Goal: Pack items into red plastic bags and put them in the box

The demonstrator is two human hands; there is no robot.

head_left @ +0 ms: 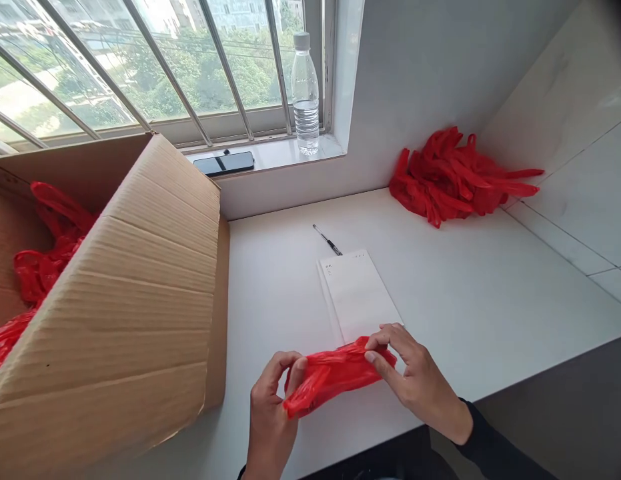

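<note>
A red plastic bag is stretched sideways between my two hands, above the front edge of the white countertop. My left hand grips its left end, with the thumb and fingers curled round the film. At the right end, my right hand pinches the bag between thumb and fingertips. Just beyond the bag lies a white notepad, its near edge partly hidden by the bag and my right hand. A black pen touches or nearly touches the pad's far edge.
On the left stands an open cardboard box with red bags inside. A heap of red bags rests in the far right corner against the wall. The windowsill holds a water bottle and a phone.
</note>
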